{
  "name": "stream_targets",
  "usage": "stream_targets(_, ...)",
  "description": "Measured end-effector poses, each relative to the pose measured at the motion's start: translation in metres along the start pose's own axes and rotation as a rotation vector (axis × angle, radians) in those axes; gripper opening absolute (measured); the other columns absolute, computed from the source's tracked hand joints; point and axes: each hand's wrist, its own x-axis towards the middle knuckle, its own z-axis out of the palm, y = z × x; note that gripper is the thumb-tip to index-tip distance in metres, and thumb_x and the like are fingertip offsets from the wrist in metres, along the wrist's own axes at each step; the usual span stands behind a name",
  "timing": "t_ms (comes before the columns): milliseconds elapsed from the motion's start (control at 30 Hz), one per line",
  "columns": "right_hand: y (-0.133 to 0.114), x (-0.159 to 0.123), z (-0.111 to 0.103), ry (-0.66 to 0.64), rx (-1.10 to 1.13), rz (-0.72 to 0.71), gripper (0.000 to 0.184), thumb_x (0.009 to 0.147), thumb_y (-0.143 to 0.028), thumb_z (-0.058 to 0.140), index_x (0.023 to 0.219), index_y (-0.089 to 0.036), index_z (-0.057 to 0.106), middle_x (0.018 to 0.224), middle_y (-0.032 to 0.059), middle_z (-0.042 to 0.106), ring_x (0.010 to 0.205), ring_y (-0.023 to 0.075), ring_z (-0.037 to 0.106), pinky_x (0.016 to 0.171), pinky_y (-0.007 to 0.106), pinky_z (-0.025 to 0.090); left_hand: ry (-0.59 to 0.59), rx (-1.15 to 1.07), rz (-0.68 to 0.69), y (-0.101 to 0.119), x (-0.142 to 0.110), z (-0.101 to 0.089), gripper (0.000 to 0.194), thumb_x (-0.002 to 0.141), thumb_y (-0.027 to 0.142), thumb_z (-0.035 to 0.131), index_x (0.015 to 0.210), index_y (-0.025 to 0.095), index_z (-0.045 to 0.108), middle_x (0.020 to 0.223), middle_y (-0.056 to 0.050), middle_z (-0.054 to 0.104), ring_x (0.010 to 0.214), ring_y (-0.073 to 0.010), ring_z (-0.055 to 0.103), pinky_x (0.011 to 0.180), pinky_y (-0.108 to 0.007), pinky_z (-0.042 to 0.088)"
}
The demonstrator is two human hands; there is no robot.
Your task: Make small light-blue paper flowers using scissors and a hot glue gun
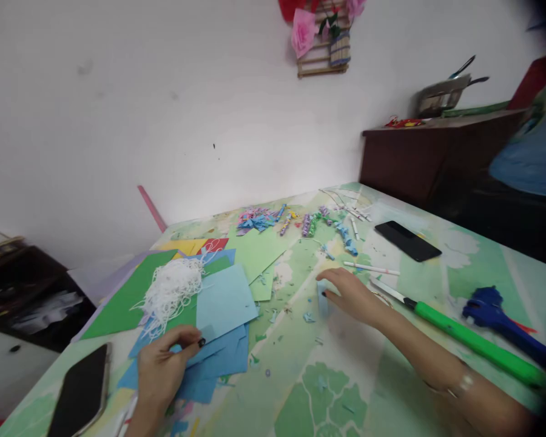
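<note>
Pale blue paper strip (322, 298) hangs at the fingertips of my right hand (350, 297), near the middle of a green-and-white patterned tabletop (248, 413). My thumb and forefinger appear to pinch it near its far end; motion blur hides whether its lower end touches the cloth. From those fingertips the strip runs back toward me, its long axis roughly across the line of my forearm, which reaches in from the right. The right is by far the nearer hand.

My left hand (164, 367) is well apart, to the strip's left, over the near edge of a light blue sheet (227, 303) and the deeper blue sheets (216, 370) beneath. Its thumb and forefinger come together, and a faint bluish patch shows at their tips; I cannot tell whether they grasp a scrap or nothing.

Beyond my left hand sits a tangle of white string (177, 282). Just beyond my right wrist lies the blade of a green-handled knife (477, 342), while a white stick (372, 268) rests past my knuckles, short of a black phone (407, 240).
</note>
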Motion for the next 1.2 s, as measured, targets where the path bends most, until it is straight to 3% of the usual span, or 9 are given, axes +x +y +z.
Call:
stream_targets(100, 0.006, 0.025, 0.016, -0.080, -0.017, -0.013, 0.030, 0.064, -0.009, 0.060, 0.093, -0.018, 0.061, 0.102, 0.0095, 0.058, 0.100, 0.0254, 0.047, 0.083, 0.033, 0.036, -0.032, -0.064, -0.042, 0.001, -0.003, 0.003, 0.006, 0.046, 0.016, 0.064, 0.052, 0.018, 0.063, 0.052, 0.000, 0.062, 0.052, -0.0166, 0.057, 0.051, -0.024, 0.046)
stream_targets(233, 0.006, 0.023, 0.031, -0.042, 0.007, -0.013, 0.012, 0.066, -0.004, 0.055, 0.067, -0.015, 0.060, 0.086, 0.0080, 0.058, 0.086, 0.0204, 0.050, 0.075, 0.028, 0.036, -0.156, -0.134, 0.009, 0.015, -0.009, 0.022, 0.009, 0.050, 0.018, 0.066, 0.059, 0.017, 0.067, 0.056, -0.001, 0.064, 0.052, -0.0161, 0.057, 0.051, -0.025, 0.046)
stream_targets(333, -0.002, 0.016, 0.033, -0.034, 0.047, -0.026, 0.014, 0.069, -0.003, 0.052, 0.066, -0.015, 0.059, 0.077, 0.0051, 0.059, 0.077, 0.0163, 0.052, 0.069, 0.024, 0.037, -0.391, -0.276, -0.010, 0.035, -0.015, 0.052, 0.016, 0.057, 0.020, 0.065, 0.072, 0.017, 0.069, 0.066, -0.004, 0.067, 0.060, -0.0172, 0.060, 0.056, -0.026, 0.048)
stream_targets(467, -0.018, 0.008, 0.031, -0.010, 0.215, -0.113, 0.009, 0.075, -0.016, 0.056, 0.081, -0.018, 0.062, 0.078, 0.0016, 0.063, 0.073, 0.0142, 0.055, 0.066, 0.023, 0.039, -0.722, -0.551, -0.084, 0.062, -0.025, 0.097, 0.025, 0.069, 0.028, 0.061, 0.090, 0.015, 0.066, 0.070, -0.007, 0.067, 0.055, -0.0149, 0.060, 0.057, -0.027, 0.048)
stream_targets(533, -0.026, 0.005, 0.031, 0.014, 0.336, -0.197, 0.011, 0.075, -0.018, 0.057, 0.084, -0.019, 0.063, 0.082, 0.0011, 0.064, 0.079, 0.0147, 0.055, 0.071, 0.023, 0.039, -0.741, -0.604, -0.078, 0.068, -0.031, 0.113, 0.025, 0.071, 0.032, 0.060, 0.087, 0.014, 0.066, 0.074, -0.008, 0.067, 0.055, -0.0144, 0.059, 0.053, -0.024, 0.046)
stream_targets(633, -0.034, 0.000, 0.034, 0.032, 0.397, -0.214, 0.013, 0.075, -0.011, 0.054, 0.072, -0.019, 0.064, 0.073, 0.0005, 0.064, 0.075, 0.0138, 0.054, 0.069, 0.022, 0.038, -0.705, -0.618, -0.085, 0.067, -0.039, 0.123, 0.023, 0.071, 0.033, 0.061, 0.079, 0.012, 0.067, 0.069, -0.008, 0.065, 0.058, -0.0147, 0.059, 0.055, -0.024, 0.046)
stream_targets(833, -0.040, -0.007, 0.038, 0.009, 0.420, -0.216, 0.014, 0.073, -0.011, 0.054, 0.079, -0.019, 0.064, 0.076, 0.0006, 0.063, 0.076, 0.0138, 0.053, 0.069, 0.023, 0.037, -0.606, -0.614, -0.153, 0.056, -0.039, 0.117, 0.023, 0.068, 0.033, 0.064, 0.079, 0.013, 0.067, 0.073, -0.008, 0.066, 0.063, -0.0152, 0.060, 0.061, -0.025, 0.047)
stream_targets(1033, -0.041, -0.009, 0.043, 0.003, 0.432, -0.236, 0.006, 0.073, -0.015, 0.057, 0.074, -0.016, 0.062, 0.072, 0.0015, 0.061, 0.072, 0.0132, 0.052, 0.065, 0.022, 0.036, -0.670, -0.463, -0.001, 0.056, -0.035, 0.113, 0.023, 0.074, 0.033, 0.057, 0.071, 0.014, 0.070, 0.066, -0.007, 0.064, 0.064, -0.0150, 0.057, 0.061, -0.023, 0.044)
stream_targets(1200, -0.040, -0.010, 0.045, -0.035, 0.388, -0.244, 0.010, 0.074, -0.011, 0.052, 0.072, -0.016, 0.061, 0.070, 0.0019, 0.060, 0.070, 0.0132, 0.051, 0.064, 0.022, 0.036, -0.685, -0.465, -0.034, 0.052, -0.037, 0.114, 0.024, 0.075, 0.035, 0.057, 0.072, 0.014, 0.069, 0.064, -0.006, 0.063, 0.062, -0.0142, 0.056, 0.060, -0.022, 0.043)
